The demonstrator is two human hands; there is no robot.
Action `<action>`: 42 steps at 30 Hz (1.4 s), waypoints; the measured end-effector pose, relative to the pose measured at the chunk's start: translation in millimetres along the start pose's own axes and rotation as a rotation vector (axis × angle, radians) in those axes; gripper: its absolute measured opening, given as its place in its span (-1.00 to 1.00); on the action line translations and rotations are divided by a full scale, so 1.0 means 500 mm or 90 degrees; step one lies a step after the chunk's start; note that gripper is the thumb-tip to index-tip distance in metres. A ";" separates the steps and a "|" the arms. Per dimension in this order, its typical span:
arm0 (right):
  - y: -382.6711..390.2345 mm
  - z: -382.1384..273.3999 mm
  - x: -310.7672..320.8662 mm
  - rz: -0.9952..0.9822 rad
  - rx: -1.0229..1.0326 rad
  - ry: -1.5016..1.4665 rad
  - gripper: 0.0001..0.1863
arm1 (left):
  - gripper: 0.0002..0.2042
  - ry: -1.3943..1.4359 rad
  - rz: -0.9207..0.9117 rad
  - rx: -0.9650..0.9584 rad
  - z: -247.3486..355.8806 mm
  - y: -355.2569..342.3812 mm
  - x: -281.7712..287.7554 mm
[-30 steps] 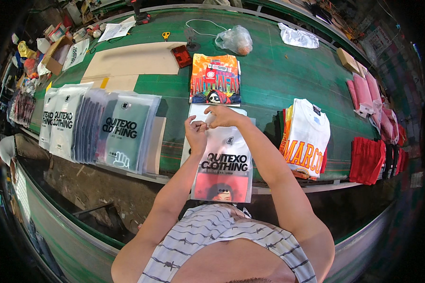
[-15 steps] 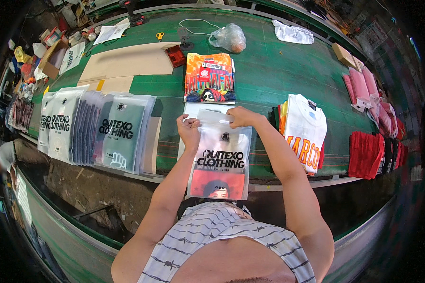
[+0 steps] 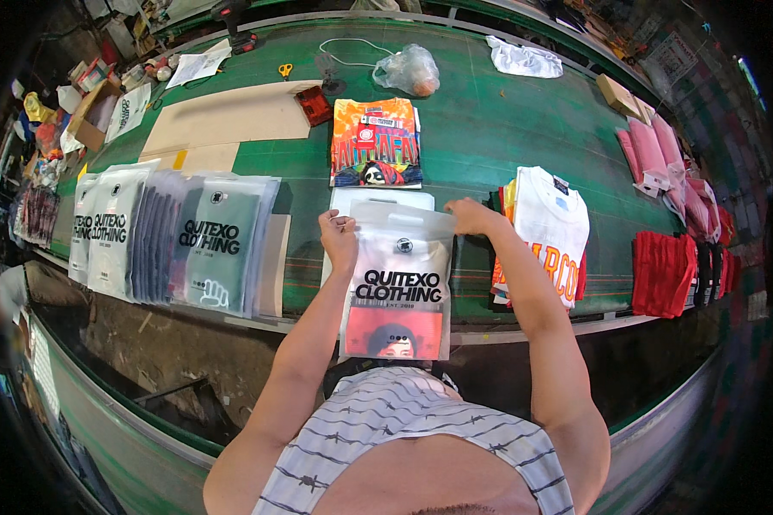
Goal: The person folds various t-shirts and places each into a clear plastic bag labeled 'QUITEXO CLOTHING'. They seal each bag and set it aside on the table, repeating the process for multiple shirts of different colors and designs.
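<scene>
A frosted plastic garment bag (image 3: 395, 257) with dark lettering lies in front of me, its lower end at the table's near edge. Through it shows a folded white shirt (image 3: 397, 335) with a red printed picture. My left hand (image 3: 339, 239) is closed, pinching the bag's upper left corner. At the upper right corner my right hand (image 3: 477, 217) is also closed on the bag's edge. Under the bag's top lies a white board (image 3: 378, 198). Just beyond it sits a stack of folded shirts, an orange printed one (image 3: 375, 142) uppermost.
Left of me stand several filled garment bags (image 3: 219, 240) in a leaning row. To the right are folded shirts with a white one (image 3: 545, 227) on top, then red garments (image 3: 664, 275). Cardboard (image 3: 223, 120), scissors (image 3: 285, 71) and a clear plastic bag (image 3: 406, 70) lie farther back.
My right hand has slid right along the bag's top to its corner. My left hand stays at the left corner, and the bag's top looks spread flatter.
</scene>
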State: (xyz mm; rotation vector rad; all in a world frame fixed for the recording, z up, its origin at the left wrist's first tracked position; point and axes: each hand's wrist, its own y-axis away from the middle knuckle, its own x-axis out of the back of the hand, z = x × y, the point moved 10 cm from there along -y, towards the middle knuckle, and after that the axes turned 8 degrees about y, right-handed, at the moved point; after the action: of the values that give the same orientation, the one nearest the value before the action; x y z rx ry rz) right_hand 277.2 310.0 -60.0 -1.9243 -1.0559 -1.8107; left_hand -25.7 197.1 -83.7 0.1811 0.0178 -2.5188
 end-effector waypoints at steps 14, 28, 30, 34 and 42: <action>0.362 -0.206 -0.175 0.098 -0.479 -0.417 -0.04 | -0.61 -0.231 -0.275 0.174 -0.044 0.215 0.190; 0.378 -0.263 -0.200 0.207 -0.380 -0.662 -0.55 | -0.61 -0.156 -0.410 0.275 -0.003 0.304 0.139; 0.383 -0.262 -0.180 0.206 -0.386 -0.670 -0.56 | -0.55 -0.175 -0.398 0.260 0.011 0.304 0.132; 0.398 -0.260 -0.134 0.249 -0.367 -0.729 -0.58 | -0.47 -0.178 -0.354 0.182 0.048 0.306 0.126; 0.422 -0.283 -0.049 0.312 -0.339 -0.650 -0.63 | -0.48 -0.170 -0.271 -0.022 0.167 0.302 0.122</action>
State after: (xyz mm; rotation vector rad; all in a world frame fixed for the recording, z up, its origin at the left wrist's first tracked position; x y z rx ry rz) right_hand 317.7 64.2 -4.2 -3.1891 -0.1906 -0.8215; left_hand 1.6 34.3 -5.0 -0.1953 -0.0080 -2.9429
